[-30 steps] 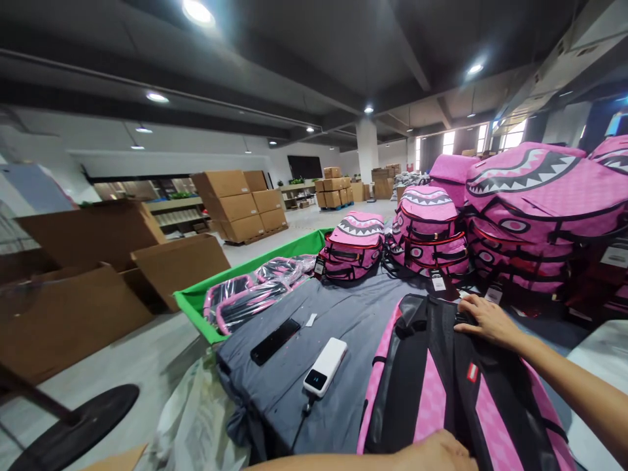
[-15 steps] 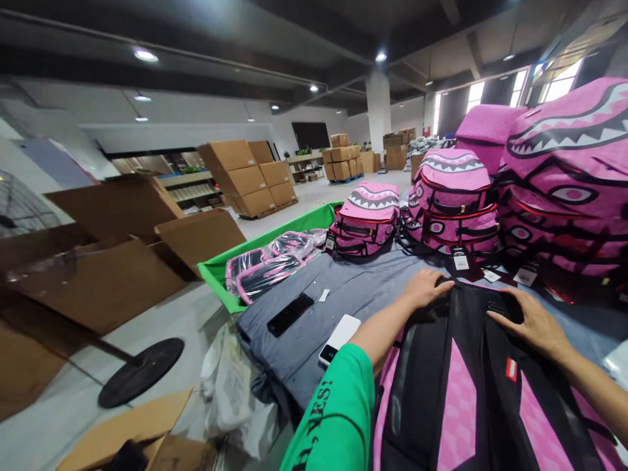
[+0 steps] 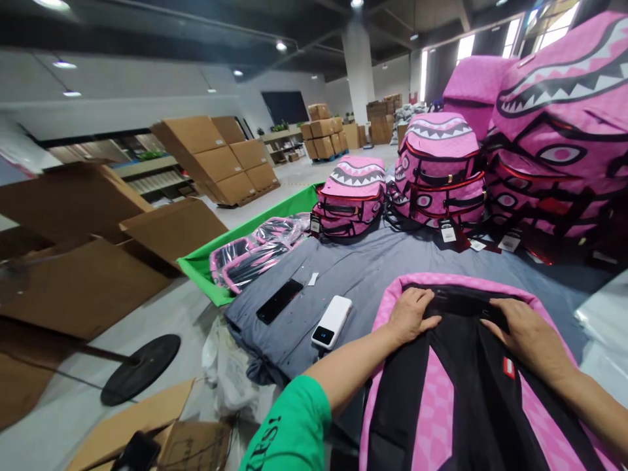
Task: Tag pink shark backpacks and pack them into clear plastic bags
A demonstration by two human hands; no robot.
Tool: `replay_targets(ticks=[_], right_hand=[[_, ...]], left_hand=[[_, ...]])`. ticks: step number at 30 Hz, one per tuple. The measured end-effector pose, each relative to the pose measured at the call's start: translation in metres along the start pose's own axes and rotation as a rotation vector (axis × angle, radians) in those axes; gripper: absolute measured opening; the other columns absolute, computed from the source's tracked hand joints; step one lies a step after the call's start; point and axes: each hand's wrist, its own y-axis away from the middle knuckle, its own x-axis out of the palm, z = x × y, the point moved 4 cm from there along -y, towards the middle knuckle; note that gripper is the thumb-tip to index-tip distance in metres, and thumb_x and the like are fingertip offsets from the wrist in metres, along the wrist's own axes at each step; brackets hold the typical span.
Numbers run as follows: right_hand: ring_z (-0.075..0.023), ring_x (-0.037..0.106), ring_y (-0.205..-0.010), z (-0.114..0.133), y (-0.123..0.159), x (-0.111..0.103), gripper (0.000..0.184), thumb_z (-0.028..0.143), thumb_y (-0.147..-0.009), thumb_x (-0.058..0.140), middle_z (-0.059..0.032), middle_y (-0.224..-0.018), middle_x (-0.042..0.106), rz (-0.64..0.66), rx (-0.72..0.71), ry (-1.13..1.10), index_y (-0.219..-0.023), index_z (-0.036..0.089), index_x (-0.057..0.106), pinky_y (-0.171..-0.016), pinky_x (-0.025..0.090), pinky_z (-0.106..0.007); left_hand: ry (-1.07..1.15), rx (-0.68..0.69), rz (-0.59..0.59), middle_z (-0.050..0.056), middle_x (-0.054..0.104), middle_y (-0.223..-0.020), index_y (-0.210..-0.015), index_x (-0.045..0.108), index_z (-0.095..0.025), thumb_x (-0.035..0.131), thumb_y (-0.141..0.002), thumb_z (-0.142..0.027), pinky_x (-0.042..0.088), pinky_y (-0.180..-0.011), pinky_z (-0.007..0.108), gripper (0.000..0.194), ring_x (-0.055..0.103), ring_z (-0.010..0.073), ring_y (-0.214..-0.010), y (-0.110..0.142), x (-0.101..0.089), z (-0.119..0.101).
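A pink and black backpack (image 3: 436, 412) lies in front of me with its strap side up, a small red label near its right strap. My left hand (image 3: 412, 315) is closed on the black upper part by the top of the left strap, thumb pointing inward. My right hand (image 3: 527, 333) grips the same black part on the other side, fingers curled over it. The pink top rim of the backpack shows beyond both hands. What the fingertips press on underneath is hidden.
Pink shark-mouth backpacks (image 3: 350, 190) stand in piles on the grey cloth (image 3: 363, 261). A white power bank (image 3: 331, 320) and a black phone (image 3: 279, 301) lie at left. Plastic-wrapped goods fill a green-edged bin (image 3: 199, 261). Cartons (image 3: 230, 160) and a round stand base (image 3: 142, 369) are on the floor.
My hands and the upper part of the backpack have come lower and closer in view. Its pink top rim now shows beyond my hands. The whole view has shifted.
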Motion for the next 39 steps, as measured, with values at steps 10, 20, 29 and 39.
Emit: replay_targets(ticks=[10,20,29,39], right_hand=[[-0.0344,0.069,-0.09,-0.038,-0.066,0.049,0.047,0.06,-0.095,0.046,-0.0171,-0.097,0.071,0.366,0.218,0.183,-0.1,0.016,0.061,-0.074,0.051,-0.042],[-0.0362,0.067,-0.102,-0.026,-0.07,0.038,0.028,0.033,-0.094,0.048,-0.0203,-0.107,0.069,0.246,0.107,0.224,-0.106,0.015,0.066,-0.086,0.051,-0.047],[-0.0333,0.07,-0.081,-0.128,-0.109,0.051,0.024,0.028,-0.056,0.07,-0.0078,-0.084,0.073,0.345,0.133,0.17,-0.079,0.023,0.069,-0.064,0.053,-0.039],[-0.0279,0.066,-0.104,0.01,-0.142,0.048,0.028,0.014,-0.088,0.05,-0.0119,-0.107,0.071,0.19,-0.153,0.158,-0.104,0.024,0.07,-0.084,0.051,-0.038]], left_hand=[[-0.068,-0.14,0.198,0.021,0.067,-0.126,-0.12,0.065,-0.009,0.061,-0.094,-0.052,0.047,-0.107,0.047,0.051,0.06,0.0355,-0.123,-0.071,-0.005,-0.01],[0.175,-0.153,0.366,0.018,0.006,-0.17,-0.16,0.028,-0.024,0.041,-0.093,-0.074,0.012,-0.12,0.069,0.084,-0.004,0.0376,-0.156,-0.021,0.031,-0.052],[0.205,-0.099,0.098,0.017,0.015,-0.168,-0.154,0.042,-0.024,0.049,-0.094,-0.068,0.006,-0.126,0.058,0.075,0.003,0.0314,-0.157,-0.01,0.034,-0.049],[0.191,-0.098,0.139,0.012,0.001,-0.171,-0.159,0.03,-0.031,0.049,-0.091,-0.073,0.0,-0.121,0.071,0.082,-0.008,0.0394,-0.156,-0.021,0.043,-0.042]])
